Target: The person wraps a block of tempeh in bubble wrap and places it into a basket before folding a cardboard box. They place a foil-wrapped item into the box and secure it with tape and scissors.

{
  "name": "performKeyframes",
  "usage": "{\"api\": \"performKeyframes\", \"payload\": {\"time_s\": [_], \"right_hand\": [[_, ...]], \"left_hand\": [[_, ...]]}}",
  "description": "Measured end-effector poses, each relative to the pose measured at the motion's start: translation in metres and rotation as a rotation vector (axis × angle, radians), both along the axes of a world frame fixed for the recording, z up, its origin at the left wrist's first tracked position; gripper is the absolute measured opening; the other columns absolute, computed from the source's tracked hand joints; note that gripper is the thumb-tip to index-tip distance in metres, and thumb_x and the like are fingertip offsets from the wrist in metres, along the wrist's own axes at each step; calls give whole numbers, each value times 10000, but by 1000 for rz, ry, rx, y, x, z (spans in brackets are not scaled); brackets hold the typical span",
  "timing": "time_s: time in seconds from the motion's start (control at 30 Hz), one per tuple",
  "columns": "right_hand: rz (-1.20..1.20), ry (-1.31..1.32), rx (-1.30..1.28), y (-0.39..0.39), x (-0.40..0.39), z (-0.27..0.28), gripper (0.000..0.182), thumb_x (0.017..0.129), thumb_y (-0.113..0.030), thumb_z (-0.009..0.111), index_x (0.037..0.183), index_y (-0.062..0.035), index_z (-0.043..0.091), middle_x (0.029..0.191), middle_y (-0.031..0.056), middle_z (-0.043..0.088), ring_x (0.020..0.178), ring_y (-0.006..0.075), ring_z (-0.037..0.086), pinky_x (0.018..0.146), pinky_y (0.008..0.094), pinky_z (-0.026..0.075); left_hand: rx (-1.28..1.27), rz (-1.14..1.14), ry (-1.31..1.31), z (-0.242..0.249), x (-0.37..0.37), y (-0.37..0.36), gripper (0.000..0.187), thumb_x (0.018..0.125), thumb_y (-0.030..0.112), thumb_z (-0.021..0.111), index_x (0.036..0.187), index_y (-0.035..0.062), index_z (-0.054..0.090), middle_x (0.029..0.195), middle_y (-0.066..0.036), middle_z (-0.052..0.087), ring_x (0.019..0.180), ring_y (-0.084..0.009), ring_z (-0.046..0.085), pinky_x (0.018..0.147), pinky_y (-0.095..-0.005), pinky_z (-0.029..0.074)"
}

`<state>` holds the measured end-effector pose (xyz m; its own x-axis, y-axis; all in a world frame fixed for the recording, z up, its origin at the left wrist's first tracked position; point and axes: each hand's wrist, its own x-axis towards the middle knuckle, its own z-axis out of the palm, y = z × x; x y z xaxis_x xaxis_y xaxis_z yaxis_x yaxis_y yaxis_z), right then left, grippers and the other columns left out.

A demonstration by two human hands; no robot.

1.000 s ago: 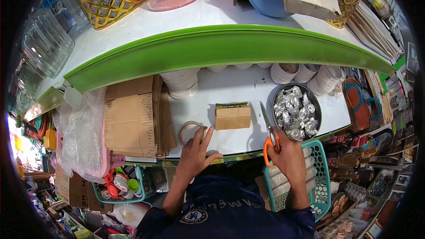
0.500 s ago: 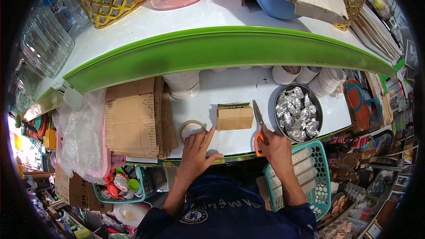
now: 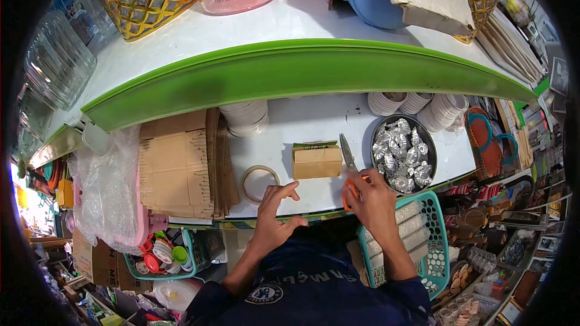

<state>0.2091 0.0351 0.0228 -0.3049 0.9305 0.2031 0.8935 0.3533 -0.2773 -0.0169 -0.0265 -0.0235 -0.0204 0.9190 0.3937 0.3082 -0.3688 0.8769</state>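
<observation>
My right hand (image 3: 374,202) closes on the orange handles of a pair of scissors (image 3: 348,157), whose blades point away from me on the white shelf. Left of the blades sits a small brown cardboard box (image 3: 317,162) with a strip of green along its far edge. My left hand (image 3: 275,214) hovers at the shelf's front edge, thumb and fingers apart, holding nothing. Just beyond its fingers lies a roll of tape (image 3: 244,186) on its side. Right of the scissors, a dark round pan (image 3: 376,133) holds many crumpled silvery foil-like pieces (image 3: 402,151).
Flattened cardboard sheets (image 3: 175,166) are stacked at left, beside bubble wrap (image 3: 106,181). White stacked cups (image 3: 244,119) stand behind. A green-fronted upper shelf (image 3: 302,69) overhangs the workspace. Below are a teal basket (image 3: 441,247) and another basket with colourful items (image 3: 193,259).
My left hand has lifted back from the tape roll and its fingers have curled somewhat. My right hand's fingers have drawn in over the scissors' handles. The view has shifted slightly.
</observation>
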Motion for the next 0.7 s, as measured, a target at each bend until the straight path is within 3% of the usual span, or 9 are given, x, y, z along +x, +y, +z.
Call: {"api": "performKeyframes", "payload": {"time_s": [0.07,0.2,0.4,0.53,0.7], "right_hand": [[118,416,-249,-4,-2,13,290,831,-134,745,1119,-99,726,999,95,616,804,210,661,649,304,548],[328,715,-375,-10,-7,16,247,840,-113,769,1087,-114,750,1009,42,625,835,117,643,612,237,525],[410,810,-396,-10,-16,18,242,773,-49,806,1010,-74,766,992,48,623,816,111,598,591,217,504],[415,771,-393,-9,-19,16,226,815,-116,791,1039,-107,761,1011,45,632,833,122,627,614,235,523],[422,748,-412,-8,-19,12,141,817,-100,782,947,-66,739,991,44,644,838,141,635,626,252,510]], "left_hand": [[-6,-17,0,1,2,1,770,637,140,859,1330,22,542,1000,-100,623,959,-289,544,902,-391,432],[-30,-44,23,4,4,2,769,655,208,875,1328,25,551,998,-100,619,959,-289,545,896,-396,427],[-9,-59,56,10,6,3,745,678,275,869,1319,40,572,992,-94,613,958,-283,544,894,-397,418],[-3,-68,70,9,5,5,733,680,273,867,1313,44,577,993,-89,612,949,-281,545,894,-393,417],[-61,-63,48,5,3,3,683,701,228,854,1300,39,585,988,-86,615,931,-275,554,867,-379,433]]}}
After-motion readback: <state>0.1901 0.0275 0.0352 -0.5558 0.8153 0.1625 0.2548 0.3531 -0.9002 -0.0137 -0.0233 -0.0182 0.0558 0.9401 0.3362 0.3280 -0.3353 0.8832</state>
